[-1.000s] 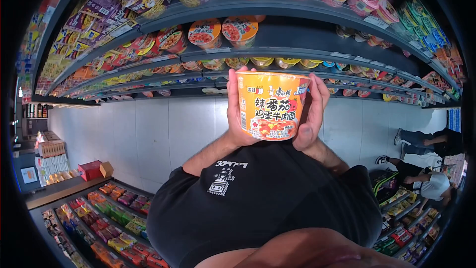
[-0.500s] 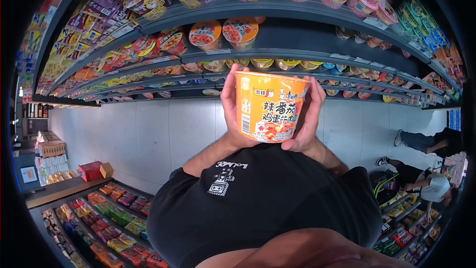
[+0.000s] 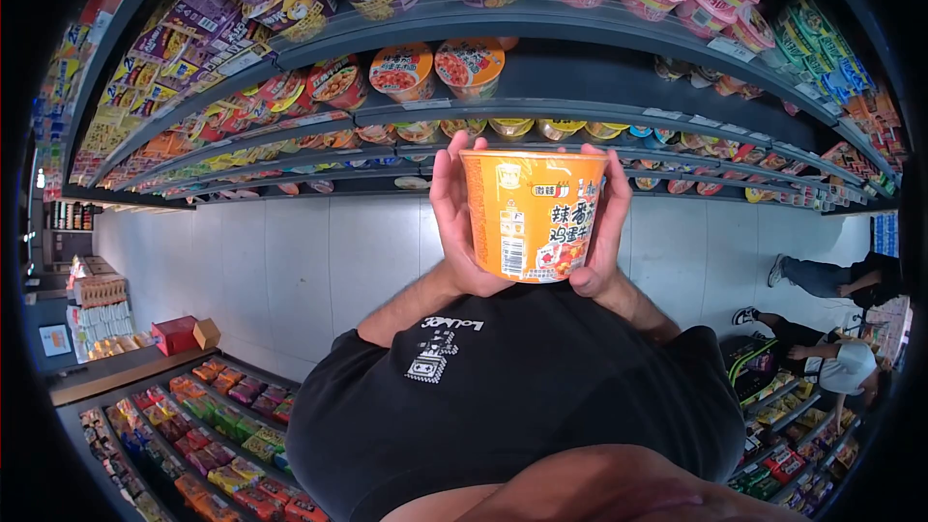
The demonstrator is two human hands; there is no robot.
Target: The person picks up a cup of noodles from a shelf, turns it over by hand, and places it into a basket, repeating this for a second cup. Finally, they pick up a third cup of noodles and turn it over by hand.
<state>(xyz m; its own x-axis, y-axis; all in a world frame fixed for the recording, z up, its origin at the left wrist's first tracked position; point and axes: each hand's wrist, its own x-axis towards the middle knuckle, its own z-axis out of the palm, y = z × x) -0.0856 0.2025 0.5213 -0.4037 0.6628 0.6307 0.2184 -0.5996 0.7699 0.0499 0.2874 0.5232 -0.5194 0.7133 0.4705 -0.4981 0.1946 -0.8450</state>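
Note:
I hold an orange instant noodle bowl point(image 3: 532, 217) upright in front of my chest, with both hands around it. My left hand point(image 3: 452, 222) wraps its left side, the fingers behind the rim. My right hand point(image 3: 606, 227) cups its right side and bottom edge. A barcode and red printed characters face me. My black shirt point(image 3: 503, 396) fills the view below the bowl.
Shelves of noodle bowls point(image 3: 435, 68) and packets curve across the top. Lower shelves of snack packs point(image 3: 222, 425) stand at bottom left, with a red box point(image 3: 176, 332) near them. A pale tiled aisle floor point(image 3: 290, 261) runs between. Other people point(image 3: 841, 358) crouch at the right.
The bowl has turned in my hands: the printed characters slid to the right and the barcode now faces me. Both hands keep hold and sit slightly lower.

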